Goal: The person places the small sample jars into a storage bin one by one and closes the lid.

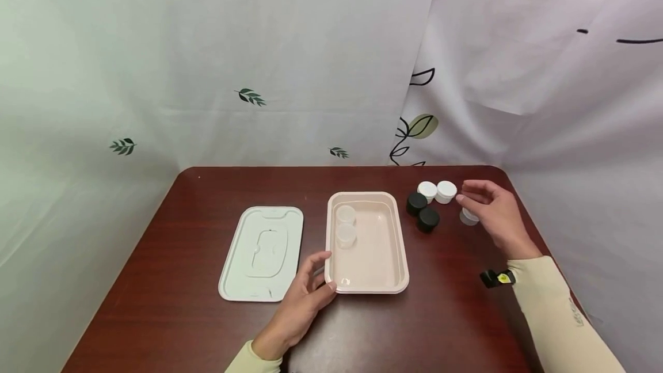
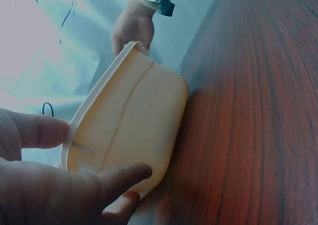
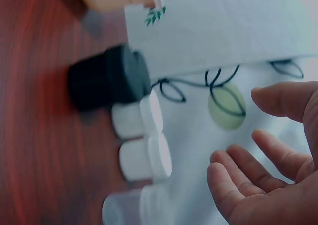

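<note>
My left hand [image 1: 303, 303] rests at the near left corner of a beige plastic tray [image 1: 401, 246], with fingertips along its outer wall and rim. Inside the tray, two small translucent lidded cups [image 1: 346, 236] stand in a row by the left wall. Over on the right, my right hand [image 1: 492, 212] hovers above a translucent lidded cup [image 1: 469, 217], partly hidden behind the hand. In the right wrist view its thumb and fingers [image 3: 223, 185] are spread apart with nothing between them. Two white jars [image 3: 144, 158] and two black jars [image 1: 427, 219] stand to its left.
A flat white lid [image 1: 269, 235] lies on the table left of the tray. The dark red wooden table [image 1: 171, 246] has a rounded back edge against a pale cloth wall [image 1: 290, 62] printed with leaves. Cloth also hangs close along the table's right edge.
</note>
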Demonstrator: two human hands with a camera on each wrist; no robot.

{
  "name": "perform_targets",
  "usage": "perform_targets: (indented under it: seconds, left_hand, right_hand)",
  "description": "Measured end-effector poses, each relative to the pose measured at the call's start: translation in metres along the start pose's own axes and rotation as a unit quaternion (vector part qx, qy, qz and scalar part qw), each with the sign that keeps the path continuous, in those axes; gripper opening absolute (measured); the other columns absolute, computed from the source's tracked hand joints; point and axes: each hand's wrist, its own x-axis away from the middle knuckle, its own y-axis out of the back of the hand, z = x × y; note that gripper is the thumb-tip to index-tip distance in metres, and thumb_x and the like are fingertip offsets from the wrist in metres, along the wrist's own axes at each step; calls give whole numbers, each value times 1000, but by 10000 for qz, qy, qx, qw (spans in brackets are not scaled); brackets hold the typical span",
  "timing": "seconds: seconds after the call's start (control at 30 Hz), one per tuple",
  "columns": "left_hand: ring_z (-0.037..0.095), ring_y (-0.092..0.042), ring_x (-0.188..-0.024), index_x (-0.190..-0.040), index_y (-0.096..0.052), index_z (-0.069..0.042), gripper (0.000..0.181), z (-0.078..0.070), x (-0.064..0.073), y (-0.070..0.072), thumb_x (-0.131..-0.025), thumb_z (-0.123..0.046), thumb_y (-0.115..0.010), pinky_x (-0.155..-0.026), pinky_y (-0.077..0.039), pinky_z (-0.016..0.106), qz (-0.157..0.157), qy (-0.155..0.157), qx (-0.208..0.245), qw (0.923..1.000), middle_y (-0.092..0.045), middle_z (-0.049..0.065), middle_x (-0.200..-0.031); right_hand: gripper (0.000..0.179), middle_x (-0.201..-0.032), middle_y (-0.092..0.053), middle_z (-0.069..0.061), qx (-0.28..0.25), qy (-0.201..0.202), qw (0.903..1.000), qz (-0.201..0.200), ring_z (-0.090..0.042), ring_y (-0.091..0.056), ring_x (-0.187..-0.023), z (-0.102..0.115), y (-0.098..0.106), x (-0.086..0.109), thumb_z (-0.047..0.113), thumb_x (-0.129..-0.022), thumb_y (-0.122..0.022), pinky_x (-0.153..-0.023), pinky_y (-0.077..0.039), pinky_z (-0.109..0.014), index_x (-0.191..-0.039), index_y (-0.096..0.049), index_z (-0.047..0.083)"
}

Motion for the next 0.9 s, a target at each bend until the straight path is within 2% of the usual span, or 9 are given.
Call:
perform_targets:
  seconds: [0.17, 0.4, 0.47, 0.53, 0.6, 0.77, 0.83, 0.9]
  left_hand:
    - [31, -51, -139, -158, -29, -6, 68, 1, 1, 1, -99, 1, -60, -99, -51, 28, -3, 9, 21, 10000, -18, 16, -171]
    - [30, -50, -139, -158, -30, -6, 67, 2, 0, 1, -99, 2, -61, -100, -51, 28, -1, -12, 43, 10000, -19, 15, -171]
    - [30, -50, -140, -158, -30, -7, 67, 2, 0, 1, -99, 2, -61, -100, -51, 28, 5, -9, 43, 10000, -19, 15, -170]
    - [30, -49, -140, -158, -31, -7, 67, 2, 0, 1, -98, 2, -61, -100, -51, 28, 12, -9, 40, 10000, -19, 15, -170]
    - [31, -49, -140, -158, -31, -7, 67, 2, 0, 1, -98, 1, -61, -100, -51, 28, 12, -10, 40, 10000, -19, 16, -170]
    - [31, -49, -140, -158, -31, -7, 67, 2, -1, 2, -98, 2, -61, -100, -51, 28, 15, -6, 53, 10000, -20, 16, -170]
    - [31, -49, -140, -158, -31, -8, 67, 2, -1, 2, -98, 2, -61, -100, -51, 28, 15, 0, 49, 10000, -20, 15, -170]
    - [31, -49, -141, -158, -32, -8, 67, 3, -1, 2, -98, 2, -61, -100, -51, 28, 9, 1, 35, 10000, -20, 16, -170]
  right_hand:
    - [61, -147, -60, -21, 284, -283, 9988, -265, 15, -56, -104, -22, 8, -1, 41, -99, -74, -79, -48, -7, -146, -57, 6]
    - [65, -151, -57, -26, 500, -643, 9959, -388, -17, -62, -122, -48, 9, -3, 41, -100, -71, -75, -47, -7, -150, -54, 3]
    - [65, -149, -59, -26, 496, -683, 9956, -418, -14, -62, -118, -54, 8, -2, 41, -100, -71, -73, -47, -7, -150, -55, 2]
    - [66, -147, -59, -27, 470, -725, 9954, -410, -6, -60, -110, -58, 6, -2, 42, -100, -71, -73, -48, -8, -151, -54, 2]
    - [67, -147, -58, -28, 480, -758, 9952, -402, -8, -59, -111, -62, 4, -2, 42, -100, -71, -72, -47, -7, -151, -53, 2]
    - [67, -145, -59, -32, 369, -767, 9956, -399, 3, -60, -98, -71, -4, -1, 32, -100, -73, -71, -48, -6, -152, -50, -3]
    - [67, -144, -59, -32, 278, -798, 9957, -392, 15, -51, -90, -72, -7, 0, 30, -100, -73, -71, -48, -6, -153, -49, -4]
    - [68, -144, -58, -31, 225, -864, 9953, -376, 16, -50, -89, -73, -9, 2, 30, -100, -73, -71, -49, -6, -153, -48, -4]
